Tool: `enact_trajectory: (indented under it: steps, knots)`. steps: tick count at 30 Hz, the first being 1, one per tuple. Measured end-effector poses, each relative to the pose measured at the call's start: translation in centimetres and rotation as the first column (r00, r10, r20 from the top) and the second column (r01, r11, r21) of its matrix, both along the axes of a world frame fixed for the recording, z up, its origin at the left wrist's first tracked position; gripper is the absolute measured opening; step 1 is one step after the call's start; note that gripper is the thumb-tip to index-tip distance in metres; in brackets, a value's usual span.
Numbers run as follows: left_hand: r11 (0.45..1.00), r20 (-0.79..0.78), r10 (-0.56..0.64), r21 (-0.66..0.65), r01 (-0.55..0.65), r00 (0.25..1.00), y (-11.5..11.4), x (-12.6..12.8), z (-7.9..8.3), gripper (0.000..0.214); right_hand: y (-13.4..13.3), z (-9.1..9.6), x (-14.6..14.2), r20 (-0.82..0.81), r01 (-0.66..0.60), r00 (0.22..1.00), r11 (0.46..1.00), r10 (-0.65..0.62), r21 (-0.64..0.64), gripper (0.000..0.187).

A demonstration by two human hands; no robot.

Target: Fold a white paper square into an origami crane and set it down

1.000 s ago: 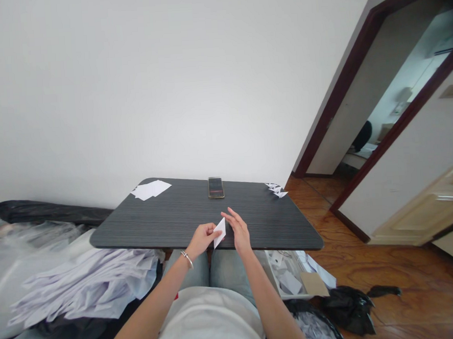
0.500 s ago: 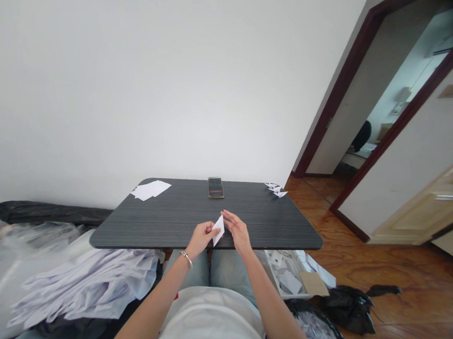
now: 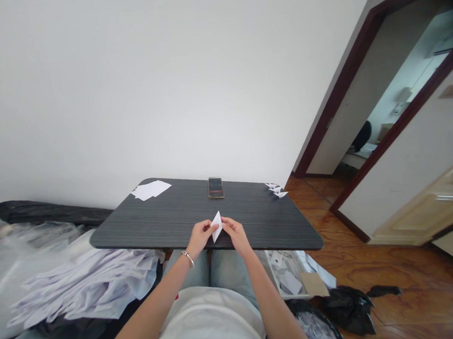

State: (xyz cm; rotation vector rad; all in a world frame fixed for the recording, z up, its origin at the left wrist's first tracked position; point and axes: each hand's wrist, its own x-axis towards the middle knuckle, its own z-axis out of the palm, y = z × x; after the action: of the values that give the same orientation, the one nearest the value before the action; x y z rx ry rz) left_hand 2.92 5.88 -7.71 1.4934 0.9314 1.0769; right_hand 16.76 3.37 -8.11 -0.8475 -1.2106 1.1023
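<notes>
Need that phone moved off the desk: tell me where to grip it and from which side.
Pinch the phone by its long edges, coming down from the near side. It lies flat near the far edge of the dark desk, long axis pointing away, so those edges span narrowest.

Two hands [image 3: 200, 237] [image 3: 236, 235], one folded paper [image 3: 216, 226], one phone [image 3: 216, 187], one sheet pile [image 3: 151, 190], and perhaps three small folded papers [image 3: 277, 189].

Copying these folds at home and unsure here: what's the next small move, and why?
Probably press the crease: the left hand and right hand pinch the folded paper from either side, just above the table. It seems not yet flattened, so I'd lay it on that firm top and run a fingertip along the fold.
</notes>
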Motion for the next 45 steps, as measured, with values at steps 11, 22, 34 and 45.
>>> enact_trajectory:
  steps: [11, 22, 34, 45]
  knots:
    - [0.999, -0.007, -0.032, -0.029, 0.032, 0.999, -0.23, -0.35, 0.33, 0.041, -0.01, -0.31, -0.11, 0.099, 0.04, 0.994, 0.998, -0.035, -0.046, 0.021]
    - [1.0, 0.082, 0.014, -0.019, -0.012, 0.997, -0.15, -0.27, 0.17, 0.035, -0.22, -0.3, -0.27, 0.196, 0.052, 0.98, 0.998, -0.046, -0.026, 0.021]
    - [0.996, 0.188, 0.069, -0.06, -0.059, 0.98, -0.39, -0.19, 0.55, 0.033, -0.46, -0.33, -0.29, 0.332, -0.022, 0.943, 1.0, 0.014, 0.022, 0.017]
    - [0.998, 0.161, -0.011, -0.062, 0.022, 0.987, -0.46, -0.22, 0.7, 0.034, -0.34, -0.07, -0.17, 0.21, 0.054, 0.976, 0.998, -0.061, 0.039, 0.022]
